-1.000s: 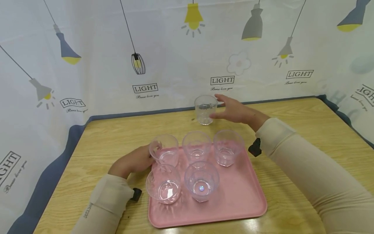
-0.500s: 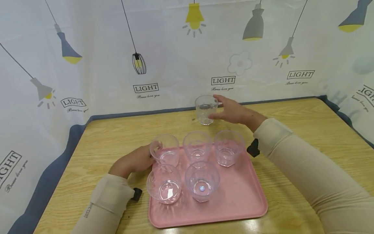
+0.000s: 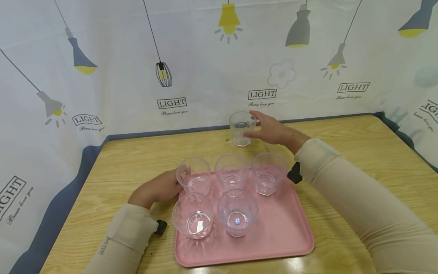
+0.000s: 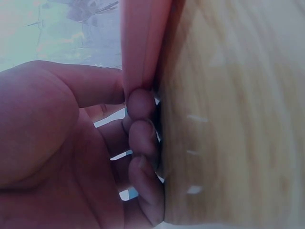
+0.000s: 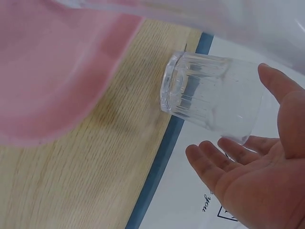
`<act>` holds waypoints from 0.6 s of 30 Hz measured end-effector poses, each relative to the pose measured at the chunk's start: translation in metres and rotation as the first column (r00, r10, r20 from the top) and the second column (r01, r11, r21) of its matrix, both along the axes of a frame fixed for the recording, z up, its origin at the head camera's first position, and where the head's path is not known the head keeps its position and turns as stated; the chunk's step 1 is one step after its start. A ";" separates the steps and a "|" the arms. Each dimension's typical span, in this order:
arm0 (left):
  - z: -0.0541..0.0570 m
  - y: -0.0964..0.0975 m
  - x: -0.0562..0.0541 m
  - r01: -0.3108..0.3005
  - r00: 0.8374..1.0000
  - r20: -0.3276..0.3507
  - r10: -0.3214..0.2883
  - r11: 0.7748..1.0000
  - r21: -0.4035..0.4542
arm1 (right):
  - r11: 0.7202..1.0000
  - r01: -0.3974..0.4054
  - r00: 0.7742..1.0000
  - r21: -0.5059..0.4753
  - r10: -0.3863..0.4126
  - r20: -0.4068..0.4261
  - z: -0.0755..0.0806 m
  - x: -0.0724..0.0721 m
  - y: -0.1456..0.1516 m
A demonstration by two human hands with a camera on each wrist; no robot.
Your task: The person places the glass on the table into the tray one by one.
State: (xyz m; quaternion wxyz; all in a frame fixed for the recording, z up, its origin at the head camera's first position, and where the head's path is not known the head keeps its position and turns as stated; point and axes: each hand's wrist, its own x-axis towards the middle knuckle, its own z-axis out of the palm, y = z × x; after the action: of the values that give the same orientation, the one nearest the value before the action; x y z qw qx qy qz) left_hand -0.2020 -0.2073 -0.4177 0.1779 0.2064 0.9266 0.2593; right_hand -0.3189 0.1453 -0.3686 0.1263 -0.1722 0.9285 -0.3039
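Note:
At the back of the table stands a clear plastic cup (image 3: 240, 133), upright. My right hand (image 3: 272, 129) is at its right side, thumb and fingers spread on either side of it. In the right wrist view the fingers (image 5: 209, 160) look extended near the cup's rim; firm contact cannot be told. My left hand (image 4: 62, 138) pinches the rim of the pink tray (image 3: 280, 228), thumb on the inner side and curled fingertips under the edge. Several more clear cups stand on the tray, among them a rear left cup (image 3: 194, 177) beside my left hand.
The tray lies on a wood-grain table (image 3: 130, 156). Behind the table hangs a white cloth (image 3: 205, 57) printed with lamps. A rear right cup (image 3: 268, 177) on the tray stands near my right forearm. A front cup (image 3: 237, 213) holds the tray's middle.
My right hand has eased slightly left, closer around the far cup. My left hand, the tray and the cups on it stay as they were; the view has shifted a little.

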 end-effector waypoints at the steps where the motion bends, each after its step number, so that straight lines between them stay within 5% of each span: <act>1: 0.000 0.000 0.000 -0.001 1.000 0.000 0.001 1.000 0.000 | 1.000 -0.001 1.000 -0.002 0.001 0.001 0.000 0.000 -0.001; 18: 0.001 0.000 0.001 -0.001 1.000 -0.008 0.001 1.000 0.006 | 0.998 0.054 0.996 -0.025 -0.052 0.070 -0.004 -0.002 -0.007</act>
State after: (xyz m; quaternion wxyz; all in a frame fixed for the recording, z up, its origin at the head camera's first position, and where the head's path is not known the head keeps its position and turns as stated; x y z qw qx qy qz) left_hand -0.2011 -0.2076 -0.4168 0.1734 0.2073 0.9267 0.2612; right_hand -0.3210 0.1382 -0.3726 0.1482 -0.1385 0.9236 -0.3252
